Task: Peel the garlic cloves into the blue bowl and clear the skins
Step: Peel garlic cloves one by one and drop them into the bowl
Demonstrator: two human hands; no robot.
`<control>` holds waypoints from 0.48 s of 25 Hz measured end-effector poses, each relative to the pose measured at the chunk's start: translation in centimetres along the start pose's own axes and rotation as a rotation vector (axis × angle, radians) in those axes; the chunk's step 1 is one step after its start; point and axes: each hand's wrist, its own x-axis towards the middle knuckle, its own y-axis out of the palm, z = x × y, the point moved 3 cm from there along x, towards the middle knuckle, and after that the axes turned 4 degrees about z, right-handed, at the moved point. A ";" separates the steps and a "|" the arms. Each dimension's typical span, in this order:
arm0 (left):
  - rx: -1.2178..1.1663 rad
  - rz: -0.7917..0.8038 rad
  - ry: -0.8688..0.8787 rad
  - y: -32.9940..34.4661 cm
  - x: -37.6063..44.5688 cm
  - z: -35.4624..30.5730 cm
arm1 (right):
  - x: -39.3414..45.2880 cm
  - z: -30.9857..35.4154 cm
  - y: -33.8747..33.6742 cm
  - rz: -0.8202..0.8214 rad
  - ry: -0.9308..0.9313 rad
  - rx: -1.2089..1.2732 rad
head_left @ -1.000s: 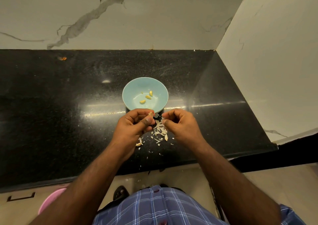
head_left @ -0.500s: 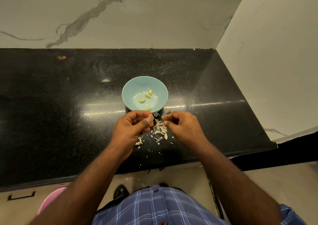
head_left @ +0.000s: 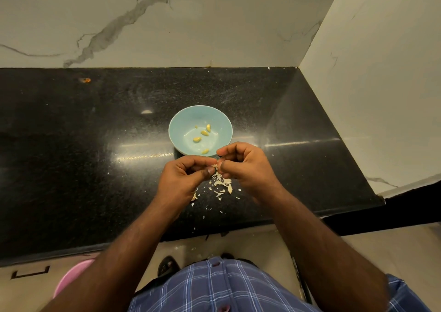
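Note:
The blue bowl (head_left: 181, 125) stands on the black countertop (head_left: 83, 144) and holds several small yellow peeled garlic cloves (head_left: 197, 139). Just in front of the bowl my left hand (head_left: 183, 180) and my right hand (head_left: 248, 166) meet, fingertips together, both pinching a garlic clove (head_left: 215, 166) of which only a pale sliver shows between the thumbs. Below the hands a pile of pale garlic skins (head_left: 223, 184) lies on the counter, with smaller flakes scattered toward the front edge.
Marble walls close the counter at the back and on the right. A small orange scrap (head_left: 85, 80) lies at the far left. Below the counter's front edge a pink tub (head_left: 71, 280) stands on the floor, and a few skin bits lie there.
My right hand has moved left and up to meet my left hand at the clove; the gap between the hands has closed. The bowl has not moved.

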 end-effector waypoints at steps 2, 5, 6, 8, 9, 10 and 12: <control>0.012 0.001 0.024 0.2 0.0 -0.2 | -0.1 -0.1 0.1 -0.014 -0.034 -0.022; 0.024 -0.007 0.058 0.3 0.0 -0.4 | -0.3 -0.1 0.4 -0.049 -0.098 -0.137; 0.034 -0.010 0.072 0.4 0.0 -0.5 | -0.3 -0.1 0.5 -0.054 -0.115 -0.172; 0.059 -0.005 0.106 0.5 -0.1 -0.7 | -0.5 -0.2 0.6 -0.063 -0.146 -0.223; 0.075 0.002 0.120 0.6 0.0 -0.7 | -0.5 -0.2 0.7 -0.064 -0.161 -0.231; 0.085 0.009 0.125 0.7 0.1 -0.8 | -0.6 -0.1 0.6 -0.063 -0.169 -0.224; 0.066 0.008 0.100 0.6 0.4 -0.7 | -0.5 0.1 0.2 -0.055 -0.158 -0.174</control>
